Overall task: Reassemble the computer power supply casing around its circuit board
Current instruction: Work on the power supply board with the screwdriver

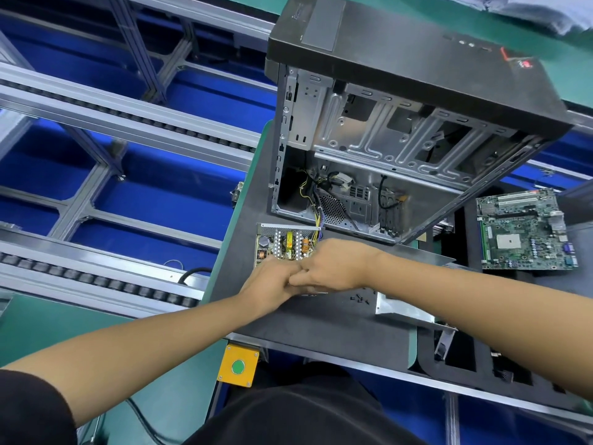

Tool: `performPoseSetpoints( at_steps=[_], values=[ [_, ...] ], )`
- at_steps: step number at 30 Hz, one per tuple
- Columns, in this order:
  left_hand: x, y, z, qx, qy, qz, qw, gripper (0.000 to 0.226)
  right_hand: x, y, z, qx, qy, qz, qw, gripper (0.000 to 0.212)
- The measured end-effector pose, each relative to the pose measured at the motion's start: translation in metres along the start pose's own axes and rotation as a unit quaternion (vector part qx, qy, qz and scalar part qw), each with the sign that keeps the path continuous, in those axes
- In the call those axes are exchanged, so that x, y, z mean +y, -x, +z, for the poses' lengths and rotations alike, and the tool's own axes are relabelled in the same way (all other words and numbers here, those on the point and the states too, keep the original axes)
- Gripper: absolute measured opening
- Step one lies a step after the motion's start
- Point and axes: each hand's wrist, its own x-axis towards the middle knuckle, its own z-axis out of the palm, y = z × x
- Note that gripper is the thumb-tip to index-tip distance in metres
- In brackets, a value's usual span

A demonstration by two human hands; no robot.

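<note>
The power supply (287,247) sits open on the dark mat (321,322), just in front of the big computer case (385,139). Its circuit board (290,245) shows, with a bunch of wires (316,220) running from it up into the case. Both hands meet at the near edge of the power supply. The left hand (272,284) has curled fingers and the right hand (333,268) does too — but I cannot tell what either one holds, because they hide each other. A bent metal cover (404,308) lies on the mat to the right of the power supply, and tiny black screws (359,298) lie loose between them. What could go wrong? The cover could pinch the wires if it goes on crooked. An arm could brush the screws off the mat.
</note>
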Motion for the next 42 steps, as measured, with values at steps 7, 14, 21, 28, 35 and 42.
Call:
performPoseSetpoints(
  at_steps=[7, 14, 21, 28, 35, 42],
  values=[
    [-0.003, -0.001, 0.004, 0.004, -0.014, -0.086, 0.996, 0.034, -0.022, -0.009, 0.002, -0.014, -0.071, 0.207, 0.976, 0.039],
    [-0.004, 0.0, 0.002, -0.037, 0.041, -0.033, 0.998, 0.031, 0.004, 0.01, -0.003, 0.043, 0.031, -0.022, 0.998, 0.022],
    [-0.003, -0.001, 0.003, 0.002, 0.072, -0.043, 0.996, 0.027, -0.023, -0.009, -0.002, -0.022, -0.05, 0.213, 0.976, 0.038],
    [-0.006, -0.001, -0.002, -0.038, 0.063, -0.02, 0.997, 0.035, -0.003, 0.006, -0.008, -0.002, -0.007, 0.014, 1.0, 0.023],
    [-0.003, 0.001, 0.003, 0.006, 0.083, -0.034, 0.996, 0.028, -0.021, -0.008, -0.005, -0.04, -0.025, 0.171, 0.984, 0.038],
    [-0.003, 0.0, -0.001, -0.025, 0.085, -0.013, 0.996, 0.036, -0.008, 0.006, -0.01, -0.003, 0.03, 0.02, 0.999, 0.016]
  ],
)
